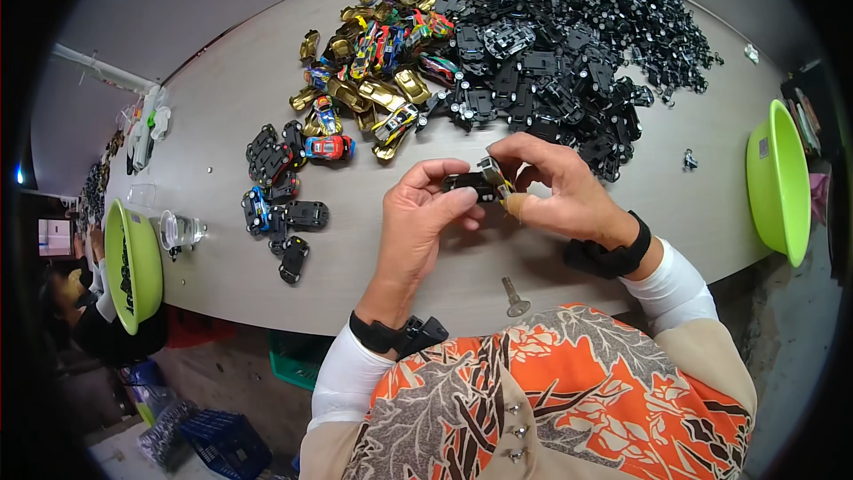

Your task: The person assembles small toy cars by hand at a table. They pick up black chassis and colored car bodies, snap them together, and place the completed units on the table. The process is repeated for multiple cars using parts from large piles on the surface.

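Above the near middle of the table, my left hand grips a black toy car chassis between thumb and fingers. My right hand pinches a small silver-grey part against the chassis's right end; yellow wrapping covers its thumb tip. My fingers partly hide where the two pieces meet, so I cannot tell whether they are joined. On the table below my hands lies a metal key. To the left of them rest several toy cars, among them a red car and an upturned black-bottomed car.
Across the far side spread piles of gold car bodies, black chassis and small wheel parts. Green basins stand at both table ends. A clear plastic cup sits at left. Another person is beyond the left basin.
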Available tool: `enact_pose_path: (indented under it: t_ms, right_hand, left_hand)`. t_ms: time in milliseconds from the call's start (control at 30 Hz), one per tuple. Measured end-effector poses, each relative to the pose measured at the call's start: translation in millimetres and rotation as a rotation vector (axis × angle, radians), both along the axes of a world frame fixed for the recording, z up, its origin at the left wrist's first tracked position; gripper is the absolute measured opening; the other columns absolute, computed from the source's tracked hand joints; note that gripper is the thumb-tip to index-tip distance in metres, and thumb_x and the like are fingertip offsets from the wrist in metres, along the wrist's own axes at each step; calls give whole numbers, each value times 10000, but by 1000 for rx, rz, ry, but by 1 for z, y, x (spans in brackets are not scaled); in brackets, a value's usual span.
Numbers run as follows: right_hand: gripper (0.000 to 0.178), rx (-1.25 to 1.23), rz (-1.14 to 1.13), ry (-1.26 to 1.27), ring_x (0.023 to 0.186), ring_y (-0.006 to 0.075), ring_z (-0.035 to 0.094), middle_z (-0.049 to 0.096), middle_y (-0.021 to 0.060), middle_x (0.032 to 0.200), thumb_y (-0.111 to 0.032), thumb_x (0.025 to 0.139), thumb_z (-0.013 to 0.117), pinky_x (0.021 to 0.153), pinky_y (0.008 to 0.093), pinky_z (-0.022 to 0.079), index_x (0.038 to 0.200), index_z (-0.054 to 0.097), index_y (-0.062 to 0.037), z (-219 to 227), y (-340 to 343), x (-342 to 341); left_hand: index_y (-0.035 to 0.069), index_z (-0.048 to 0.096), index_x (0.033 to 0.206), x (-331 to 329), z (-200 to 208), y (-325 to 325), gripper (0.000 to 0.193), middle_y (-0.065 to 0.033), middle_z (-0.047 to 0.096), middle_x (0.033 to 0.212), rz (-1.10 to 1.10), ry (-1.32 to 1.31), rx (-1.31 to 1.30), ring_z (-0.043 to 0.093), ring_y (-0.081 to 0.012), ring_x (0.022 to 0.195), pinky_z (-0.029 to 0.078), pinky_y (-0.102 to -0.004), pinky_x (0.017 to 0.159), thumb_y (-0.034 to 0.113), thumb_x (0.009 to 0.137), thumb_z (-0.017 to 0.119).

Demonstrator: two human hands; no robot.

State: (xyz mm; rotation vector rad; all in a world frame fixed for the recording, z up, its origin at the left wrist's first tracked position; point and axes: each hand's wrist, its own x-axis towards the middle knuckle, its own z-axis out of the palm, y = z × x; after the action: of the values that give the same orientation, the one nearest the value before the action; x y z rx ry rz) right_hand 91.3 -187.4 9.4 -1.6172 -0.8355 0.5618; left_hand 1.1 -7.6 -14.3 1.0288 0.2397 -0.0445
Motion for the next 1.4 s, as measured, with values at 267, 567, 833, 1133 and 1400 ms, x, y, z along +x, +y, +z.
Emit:
enact_pose_path:
  t_ms: [267, 567, 833, 1133, 1400]
  right_hand:
    - [413, 88, 4, 184, 844, 85, 553, 573, 31, 935, -28, 737, 617, 692, 237, 483, 1137, 516, -4, 0, 4, -4]
    - [496, 293, -2, 522, 1009, 158, 571, 585, 73, 1069, 9, 737, 675, 888, 316, 469, 1191, 481, -37, -4, -2, 7]
    - [482, 330, -4, 523, 980, 129, 572, 592, 48, 1053, 37, 741, 660, 870, 299, 478, 1191, 497, -15, 1, -3, 5]
    - [460, 307, -58, 142, 900, 107, 548, 533, 45, 1011, 40, 732, 625, 755, 247, 511, 1173, 500, 20, 6, 2, -12]
    - [403, 199, -133, -181, 810, 112, 562, 526, 61, 950, 47, 691, 611, 643, 234, 517, 1085, 531, 13, 16, 5, -18]
  left_hand:
    - [-38, 555, 1164, -3, 4, -3, 465, -89, 596, 1060, -13, -82, 157, 608, -118, 803, 551, -242, 650, -98, 720, 680]
    - [10, 524, 1208, -1, -3, 8, 439, -110, 618, 1049, 7, -61, -302, 632, -209, 931, 582, -382, 746, 78, 799, 668]
    - [1, 502, 1200, 0, -2, 9, 455, -131, 597, 1078, -73, -89, -385, 611, -273, 1008, 577, -443, 771, 123, 800, 681]
    - [5, 523, 1164, 0, -1, 7, 420, -118, 600, 1062, -63, -88, -375, 611, -268, 1005, 583, -429, 770, 74, 781, 682]
    - [0, 530, 1157, 0, 2, 5, 410, -119, 609, 1048, -49, -83, -315, 626, -248, 978, 593, -402, 738, 56, 780, 681]
